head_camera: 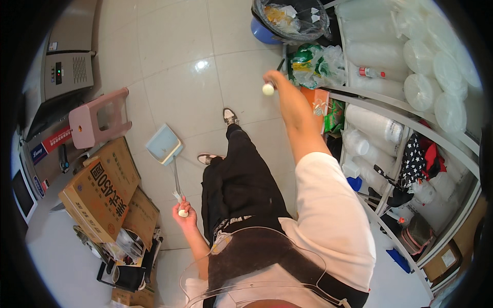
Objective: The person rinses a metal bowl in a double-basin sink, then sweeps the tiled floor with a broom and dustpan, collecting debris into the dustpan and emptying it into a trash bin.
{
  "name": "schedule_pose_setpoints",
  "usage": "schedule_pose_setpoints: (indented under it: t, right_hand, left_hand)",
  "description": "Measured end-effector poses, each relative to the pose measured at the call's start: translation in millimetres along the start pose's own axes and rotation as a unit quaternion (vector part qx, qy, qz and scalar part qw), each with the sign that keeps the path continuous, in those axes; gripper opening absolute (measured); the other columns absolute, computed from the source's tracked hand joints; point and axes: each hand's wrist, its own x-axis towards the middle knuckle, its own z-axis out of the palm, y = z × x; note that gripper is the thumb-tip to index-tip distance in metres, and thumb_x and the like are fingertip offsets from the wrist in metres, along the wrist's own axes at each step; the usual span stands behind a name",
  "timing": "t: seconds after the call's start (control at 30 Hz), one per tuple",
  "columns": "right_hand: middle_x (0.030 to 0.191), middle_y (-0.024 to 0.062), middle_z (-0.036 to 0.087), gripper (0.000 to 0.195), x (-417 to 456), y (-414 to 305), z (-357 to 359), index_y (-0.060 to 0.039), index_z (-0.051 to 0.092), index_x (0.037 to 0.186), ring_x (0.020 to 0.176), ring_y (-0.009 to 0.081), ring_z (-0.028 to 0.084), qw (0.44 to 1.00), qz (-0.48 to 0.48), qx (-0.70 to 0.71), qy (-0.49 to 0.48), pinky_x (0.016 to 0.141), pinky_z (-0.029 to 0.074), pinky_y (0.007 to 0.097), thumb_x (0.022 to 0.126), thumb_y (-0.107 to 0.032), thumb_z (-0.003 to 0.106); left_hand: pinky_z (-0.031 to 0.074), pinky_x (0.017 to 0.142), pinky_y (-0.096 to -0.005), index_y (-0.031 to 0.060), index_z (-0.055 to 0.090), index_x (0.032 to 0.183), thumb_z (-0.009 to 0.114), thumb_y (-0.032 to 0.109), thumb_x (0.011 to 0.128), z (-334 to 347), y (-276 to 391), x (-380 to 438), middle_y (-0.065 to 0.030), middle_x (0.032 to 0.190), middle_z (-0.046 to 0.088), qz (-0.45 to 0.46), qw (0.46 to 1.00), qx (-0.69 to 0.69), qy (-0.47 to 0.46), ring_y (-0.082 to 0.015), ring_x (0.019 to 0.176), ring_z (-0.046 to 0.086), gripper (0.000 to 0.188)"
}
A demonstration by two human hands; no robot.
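Observation:
My left hand [186, 214] is wrapped around the pale end of a dustpan's long handle [176, 177]. Out in front of it, the light-blue dustpan [165, 144] is at floor level, with a little debris visible inside. My right arm reaches far forward, and the right hand [274, 78] grips a pole with a rounded cream end cap [268, 89]. A dark length of that pole shows past the fingers, beside the bagged items; its far end is hidden, so I cannot tell what tool it is.
A lined trash bin [265, 23] and a green-and-clear plastic bag [317, 65] stand ahead right. Shelves [369, 96] with plastic-wrapped stacks line the right. On the left are a pink stool [96, 119], cardboard boxes [102, 192] and a steel appliance [69, 73]. Tiled floor [177, 77] lies ahead.

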Motion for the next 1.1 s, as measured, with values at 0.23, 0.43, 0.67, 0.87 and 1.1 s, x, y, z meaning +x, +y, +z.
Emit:
schedule_pose_setpoints:
  t: [0.23,0.43,0.67,0.87,1.1]
  right_hand:
    - [0.083,0.0210,0.064,0.026,-103,49,10,-0.0007,0.065,0.088,0.075,0.0322,0.064,0.945,-0.103,-0.303,-0.072,0.064,0.049,0.0448,0.065,-0.013,0.061]
    - [0.069,0.0181,0.062,0.051,-202,69,-2,-0.0031,0.043,0.118,0.054,0.0236,0.062,0.989,-0.137,-0.021,-0.041,0.049,0.049,0.0330,0.067,-0.005,0.051]
    - [0.092,0.0171,0.062,0.052,-86,-29,-25,-0.0001,0.045,0.117,0.079,0.0335,0.063,0.977,-0.095,-0.171,0.088,0.068,0.051,0.0390,0.066,-0.007,0.055]
    - [0.116,0.0270,0.049,0.072,-13,-54,76,-0.0016,0.028,0.133,0.101,0.0378,0.054,0.942,-0.121,-0.313,0.026,0.082,0.047,0.0402,0.069,-0.016,0.058]
    - [0.097,0.0227,0.060,0.078,-160,28,106,-0.0115,0.021,0.139,0.075,0.0312,0.062,0.961,-0.191,-0.196,-0.040,0.065,0.051,0.0363,0.067,-0.004,0.048]
  left_hand:
    - [0.035,0.042,-0.0213,-0.0150,0.032,0.114,0.050,0.004,0.074,30,-20,13,-0.0056,0.068,0.041,0.032,0.998,-0.038,-0.033,-0.0135,0.058,0.041,0.048]
    - [0.035,0.042,-0.0206,-0.0170,0.035,0.111,0.050,0.004,0.074,36,-12,14,-0.0057,0.064,0.041,0.057,0.996,-0.054,-0.036,-0.0127,0.057,0.041,0.045]
    - [0.036,0.042,-0.0210,-0.0160,0.032,0.113,0.048,0.003,0.075,26,-13,4,-0.0064,0.069,0.041,0.059,0.995,-0.064,-0.045,-0.0129,0.057,0.041,0.045]
    - [0.035,0.041,-0.0206,-0.0141,0.035,0.112,0.050,0.004,0.074,33,-6,6,-0.0056,0.067,0.041,0.037,0.998,-0.055,-0.024,-0.0128,0.057,0.041,0.044]
    - [0.035,0.040,-0.0210,-0.0142,0.033,0.113,0.050,0.003,0.073,37,-1,17,-0.0055,0.066,0.042,0.055,0.996,-0.060,-0.031,-0.0130,0.056,0.041,0.046]
